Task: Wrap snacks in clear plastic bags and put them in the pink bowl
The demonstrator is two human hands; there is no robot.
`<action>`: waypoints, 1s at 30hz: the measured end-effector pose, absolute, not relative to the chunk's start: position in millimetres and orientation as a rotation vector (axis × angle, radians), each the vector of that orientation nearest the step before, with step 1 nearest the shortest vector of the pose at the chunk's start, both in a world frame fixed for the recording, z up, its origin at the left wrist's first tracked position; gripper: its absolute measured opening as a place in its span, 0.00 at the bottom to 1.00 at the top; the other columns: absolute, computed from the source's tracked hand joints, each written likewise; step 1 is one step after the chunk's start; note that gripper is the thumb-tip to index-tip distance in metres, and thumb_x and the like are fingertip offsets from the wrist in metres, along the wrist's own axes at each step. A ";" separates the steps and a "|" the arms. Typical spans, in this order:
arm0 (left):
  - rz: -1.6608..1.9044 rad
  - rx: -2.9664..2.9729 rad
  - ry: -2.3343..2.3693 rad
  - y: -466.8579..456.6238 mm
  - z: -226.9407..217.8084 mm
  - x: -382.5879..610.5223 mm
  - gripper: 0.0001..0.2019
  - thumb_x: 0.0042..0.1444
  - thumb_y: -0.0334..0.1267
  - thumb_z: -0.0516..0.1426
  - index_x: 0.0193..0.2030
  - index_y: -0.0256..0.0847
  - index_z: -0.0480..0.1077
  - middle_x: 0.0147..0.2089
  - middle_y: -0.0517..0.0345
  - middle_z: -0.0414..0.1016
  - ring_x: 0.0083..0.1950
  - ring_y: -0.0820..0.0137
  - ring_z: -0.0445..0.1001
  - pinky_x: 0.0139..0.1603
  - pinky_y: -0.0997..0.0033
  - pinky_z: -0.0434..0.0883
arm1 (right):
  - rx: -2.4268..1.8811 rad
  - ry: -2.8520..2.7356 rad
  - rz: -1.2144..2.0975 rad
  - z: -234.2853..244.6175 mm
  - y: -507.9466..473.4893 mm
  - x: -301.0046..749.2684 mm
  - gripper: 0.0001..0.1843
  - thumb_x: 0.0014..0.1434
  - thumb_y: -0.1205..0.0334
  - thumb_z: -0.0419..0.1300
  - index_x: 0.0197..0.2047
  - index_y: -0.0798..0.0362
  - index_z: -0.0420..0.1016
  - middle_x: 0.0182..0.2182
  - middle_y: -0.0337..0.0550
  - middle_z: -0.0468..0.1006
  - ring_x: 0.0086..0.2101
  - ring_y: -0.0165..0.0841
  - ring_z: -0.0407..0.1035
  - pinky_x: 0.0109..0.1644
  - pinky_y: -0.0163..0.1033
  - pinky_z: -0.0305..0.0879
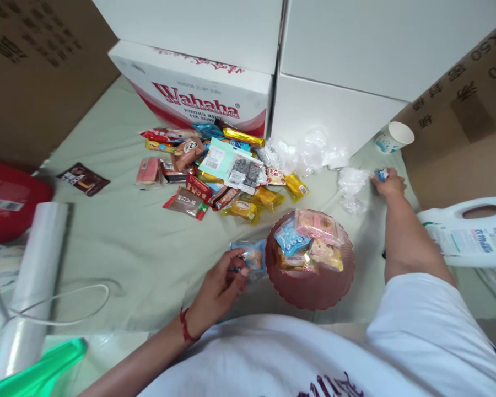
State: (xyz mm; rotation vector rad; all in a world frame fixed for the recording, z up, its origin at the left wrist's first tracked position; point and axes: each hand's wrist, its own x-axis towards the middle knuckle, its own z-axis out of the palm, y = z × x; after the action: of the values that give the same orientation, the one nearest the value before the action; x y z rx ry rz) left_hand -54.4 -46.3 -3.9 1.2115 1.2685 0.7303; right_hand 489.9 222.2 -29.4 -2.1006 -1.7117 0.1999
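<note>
My left hand (225,278), with a red string round the wrist, pinches a clear and blue snack packet (254,257) just left of a reddish plate (310,292). On that scalloped plate lie a pink packet (319,225), a blue packet (290,237) and some yellowish wrapped snacks (326,255). Stretched out to the right, my right hand (391,183) has its fingers closed on a small blue wrapped item (382,175), beside crumpled clear plastic (351,190). A heap of wrapped snacks (235,204) spreads beyond the plate, with a mint-green packet (219,160) on top.
Behind the heap stands a Wahaha carton (190,94). A paper cup (394,138) and a white detergent bottle (471,234) are at right. On the left are a brown packet (83,179), a plastic roll (45,259), a white cable (78,320) and a red object (12,198).
</note>
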 end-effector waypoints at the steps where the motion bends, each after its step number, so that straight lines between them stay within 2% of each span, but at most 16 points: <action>1: 0.709 1.151 1.245 -45.5 -0.8 -52.1 0.23 0.68 0.57 0.52 0.60 0.44 0.60 0.41 0.59 0.71 0.26 0.72 0.76 0.20 0.74 0.71 | -2.185 -1.578 0.170 -32.3 221.3 482.2 0.28 0.61 0.47 0.61 0.56 0.59 0.68 0.51 0.66 0.72 0.49 0.45 0.61 0.60 0.60 0.53; 4: 0.662 1.063 1.181 -45.2 8.8 -44.7 0.26 0.67 0.60 0.51 0.62 0.44 0.58 0.34 0.64 0.70 0.21 0.75 0.71 0.19 0.76 0.67 | -2.281 -1.307 0.113 -23.7 198.1 452.6 0.26 0.58 0.55 0.64 0.57 0.59 0.72 0.52 0.63 0.74 0.46 0.42 0.66 0.59 0.55 0.58; 7: 0.633 1.058 1.145 -48.3 15.5 -37.8 0.27 0.68 0.60 0.51 0.64 0.43 0.58 0.30 0.67 0.69 0.18 0.77 0.66 0.18 0.77 0.63 | -2.092 -1.386 0.079 11.7 139.9 414.9 0.30 0.60 0.55 0.62 0.64 0.55 0.69 0.55 0.58 0.75 0.48 0.42 0.70 0.58 0.52 0.64; 10: 0.607 1.025 1.128 -52.6 16.1 -31.0 0.32 0.67 0.60 0.52 0.70 0.44 0.54 0.34 0.62 0.75 0.17 0.77 0.68 0.16 0.76 0.61 | -1.800 -1.654 0.034 56.5 55.8 361.8 0.31 0.60 0.52 0.64 0.66 0.45 0.69 0.58 0.50 0.74 0.54 0.47 0.71 0.60 0.55 0.67; 12: 0.583 0.969 1.118 -55.1 13.6 -25.9 0.36 0.67 0.60 0.52 0.74 0.46 0.50 0.39 0.57 0.78 0.18 0.74 0.70 0.16 0.74 0.64 | -1.565 -1.996 0.144 74.7 2.4 320.4 0.31 0.60 0.57 0.64 0.66 0.37 0.68 0.56 0.46 0.74 0.55 0.47 0.71 0.58 0.55 0.69; 14: 0.568 0.901 1.096 -56.4 10.4 -19.8 0.38 0.66 0.61 0.52 0.76 0.47 0.47 0.42 0.53 0.79 0.19 0.71 0.73 0.17 0.70 0.69 | -1.358 -2.296 0.318 76.0 -35.7 281.2 0.32 0.62 0.62 0.62 0.68 0.33 0.66 0.56 0.46 0.74 0.55 0.47 0.71 0.57 0.55 0.71; 18: 0.566 0.837 1.084 -52.4 6.2 -4.2 0.38 0.66 0.62 0.50 0.76 0.47 0.46 0.41 0.52 0.78 0.22 0.68 0.76 0.21 0.65 0.76 | -1.297 -2.610 0.381 49.7 -60.4 231.2 0.29 0.66 0.56 0.61 0.69 0.41 0.67 0.59 0.52 0.74 0.59 0.52 0.65 0.62 0.63 0.66; 22: 0.562 0.818 1.073 -44.2 1.3 11.3 0.38 0.63 0.52 0.58 0.74 0.46 0.47 0.38 0.57 0.77 0.22 0.68 0.75 0.24 0.65 0.77 | -1.239 -2.665 0.409 45.6 -66.2 222.7 0.32 0.67 0.44 0.59 0.69 0.47 0.68 0.67 0.55 0.67 0.67 0.56 0.56 0.67 0.68 0.59; 23: 0.575 0.817 1.068 -43.2 -1.1 14.4 0.37 0.62 0.49 0.59 0.74 0.46 0.47 0.38 0.57 0.77 0.23 0.69 0.76 0.24 0.65 0.78 | -1.186 -2.629 0.451 49.7 -69.0 226.8 0.31 0.67 0.43 0.59 0.68 0.47 0.69 0.67 0.54 0.67 0.66 0.54 0.59 0.67 0.67 0.61; 25: 0.611 0.829 1.069 -43.4 -7.4 19.1 0.36 0.61 0.44 0.58 0.72 0.46 0.49 0.39 0.57 0.77 0.24 0.69 0.77 0.26 0.64 0.79 | -1.191 -2.451 0.475 58.7 -71.1 243.9 0.23 0.70 0.49 0.56 0.65 0.42 0.72 0.62 0.49 0.74 0.60 0.49 0.69 0.63 0.61 0.68; 27: 0.634 0.843 1.073 -46.8 -13.7 21.6 0.35 0.61 0.41 0.57 0.72 0.46 0.49 0.38 0.57 0.77 0.26 0.68 0.78 0.28 0.63 0.80 | -1.415 -2.158 0.315 62.6 -59.9 274.1 0.19 0.71 0.54 0.53 0.62 0.38 0.74 0.53 0.48 0.79 0.52 0.45 0.75 0.57 0.57 0.74; 28: 0.637 0.840 1.072 -49.2 -16.0 22.0 0.34 0.61 0.40 0.57 0.72 0.46 0.49 0.37 0.58 0.77 0.26 0.67 0.78 0.29 0.62 0.81 | -1.582 -1.992 0.166 61.3 -47.1 293.4 0.20 0.71 0.53 0.52 0.62 0.38 0.74 0.52 0.49 0.79 0.52 0.47 0.75 0.57 0.58 0.74; 29: 0.636 0.830 1.067 -52.0 -17.3 21.7 0.35 0.61 0.40 0.56 0.72 0.46 0.48 0.37 0.58 0.78 0.27 0.66 0.79 0.30 0.61 0.81 | -1.725 -1.885 0.044 57.4 -29.7 314.7 0.23 0.69 0.51 0.54 0.65 0.41 0.71 0.56 0.53 0.76 0.54 0.49 0.73 0.56 0.59 0.73; 30: 0.633 0.816 1.063 -54.8 -17.4 20.7 0.35 0.60 0.39 0.55 0.72 0.47 0.47 0.37 0.57 0.78 0.28 0.66 0.80 0.31 0.60 0.81 | -1.838 -1.865 -0.002 51.3 -8.1 336.8 0.32 0.65 0.47 0.58 0.70 0.44 0.65 0.64 0.57 0.68 0.58 0.53 0.69 0.57 0.60 0.72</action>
State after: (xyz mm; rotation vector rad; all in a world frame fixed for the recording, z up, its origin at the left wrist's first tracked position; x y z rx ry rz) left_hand 20.7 -54.8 -17.4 0.8165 1.0635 0.6325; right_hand 336.8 -8.1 51.3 -1.8381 -1.8649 -0.0018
